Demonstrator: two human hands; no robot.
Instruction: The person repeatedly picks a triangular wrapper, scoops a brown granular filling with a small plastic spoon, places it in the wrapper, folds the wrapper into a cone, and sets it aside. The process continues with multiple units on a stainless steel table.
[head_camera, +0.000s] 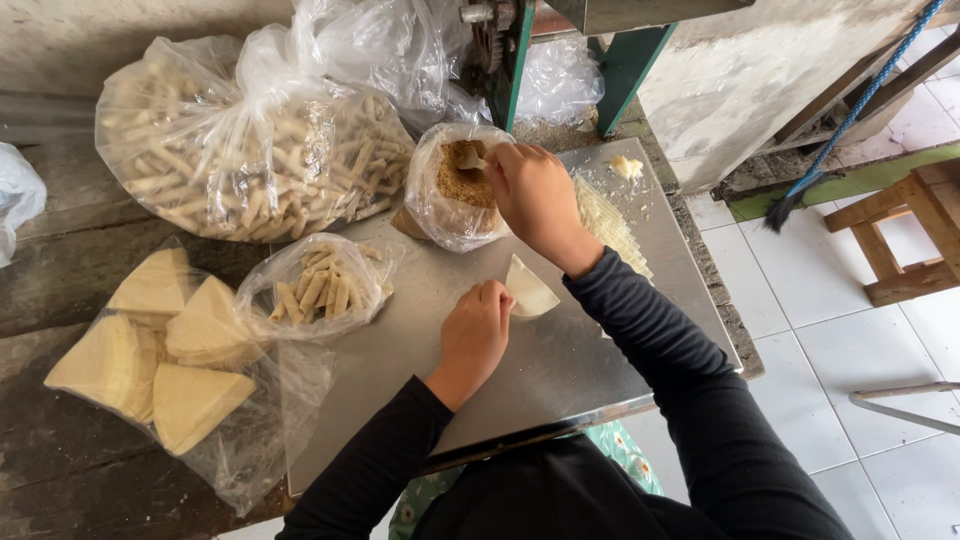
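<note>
Black-sleeved arms reach over the near edge of the grey metal bench (560, 370). Left hand (478, 330), fingers curled, pins a pale triangular pastry wrapper (527, 290) mid-bench. Right hand (530, 190) grips a small spoon (468, 157) in the clear bag of brown crumbly filling (455, 190) near the far edge. Best to scoop modestly and keep the wrapper flat.

Bare steel tabletop (560, 370) before the hands; plastic bags (250, 140) crowding left and rear.
</note>
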